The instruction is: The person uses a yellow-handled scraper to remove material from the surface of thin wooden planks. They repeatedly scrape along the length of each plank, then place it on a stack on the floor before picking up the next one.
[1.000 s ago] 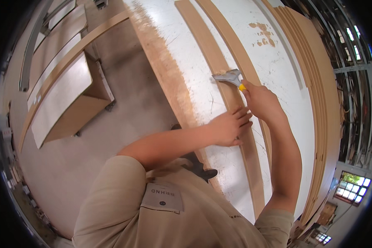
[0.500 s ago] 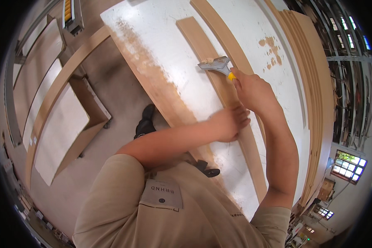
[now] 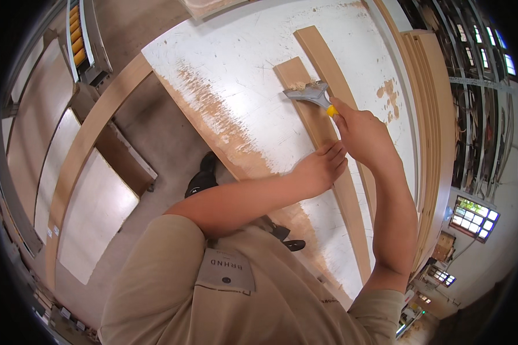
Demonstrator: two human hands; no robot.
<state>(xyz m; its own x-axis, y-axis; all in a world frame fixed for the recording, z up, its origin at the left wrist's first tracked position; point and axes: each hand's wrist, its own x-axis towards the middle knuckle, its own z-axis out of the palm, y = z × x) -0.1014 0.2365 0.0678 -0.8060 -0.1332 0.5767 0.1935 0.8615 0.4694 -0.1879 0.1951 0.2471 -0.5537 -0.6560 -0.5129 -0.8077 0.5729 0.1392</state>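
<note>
My right hand [image 3: 365, 135] grips a wide-bladed scraper [image 3: 311, 94] by its handle, which shows yellow near the head. The blade lies across a light-brown wooden strip [image 3: 357, 230], close to the strip's far end, and curled shavings sit on it. Just nearer to me, my left hand [image 3: 321, 171] holds that same strip, its fingers curled over the top and its far edge. A second wooden strip [image 3: 331, 69] lies alongside to the right. Both strips rest on a white worktable [image 3: 242, 75].
The worktable's left edge is worn to brown. Stacked long boards [image 3: 437, 115] line its right side. On the left, a long wooden strip [image 3: 92, 129] runs from the table corner past a pale box-like wooden piece [image 3: 101, 207]. A rack [image 3: 483, 115] stands far right.
The scraper has moved along the strip toward its far end. My left hand, blurred before, is now steady on the strip. The whole view has shifted slightly.
</note>
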